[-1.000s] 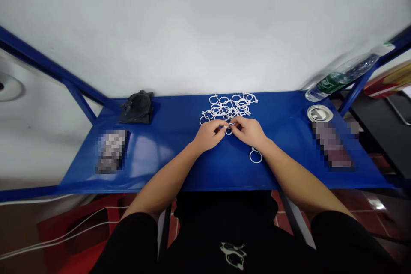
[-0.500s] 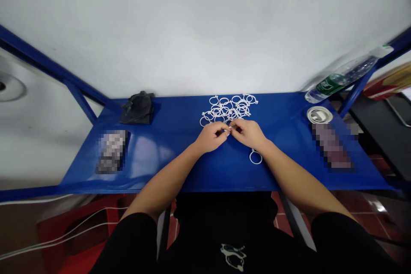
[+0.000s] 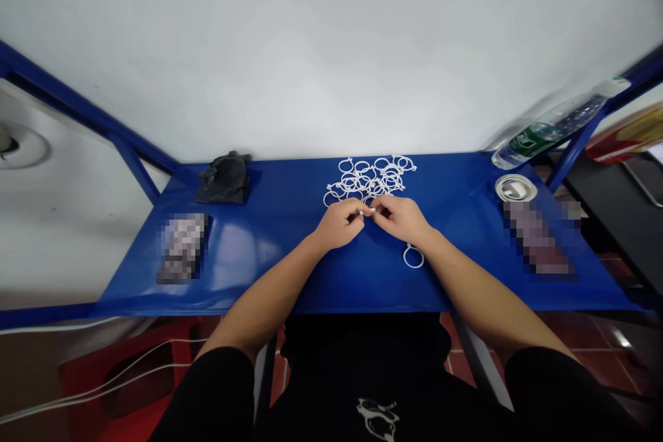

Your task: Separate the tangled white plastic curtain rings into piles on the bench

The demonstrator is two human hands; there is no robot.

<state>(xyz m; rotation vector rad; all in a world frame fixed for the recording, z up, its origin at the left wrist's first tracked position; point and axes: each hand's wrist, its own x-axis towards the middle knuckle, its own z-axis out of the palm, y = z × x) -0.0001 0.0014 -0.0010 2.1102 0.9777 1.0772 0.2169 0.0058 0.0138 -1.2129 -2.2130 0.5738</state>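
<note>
White ring (image 3: 373,209), mostly hidden, is pinched in the fingertips of the left hand (image 3: 340,223) and right hand (image 3: 401,217), close together over the blue table (image 3: 311,283). Just beyond them lies a ring cluster (image 3: 373,184); 1 loose ring (image 3: 413,267) lies beside the right wrist, and farther out are a black bag (image 3: 225,181) and a bottle (image 3: 533,138).

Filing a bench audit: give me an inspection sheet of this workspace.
Surface: blue tabletop, glossy.
Job's things: pile of white curtain rings near the back; one loose ring toward the front.
Clutter: black plastic bag, pixelated object left; water bottle, second pixelated object right.
Hands: left hand and right hand together, fingers pinching a mostly hidden white piece.
Cables: coiled white cable right; white cables below, left.
Surroundings: white wall, blue metal frame.
</note>
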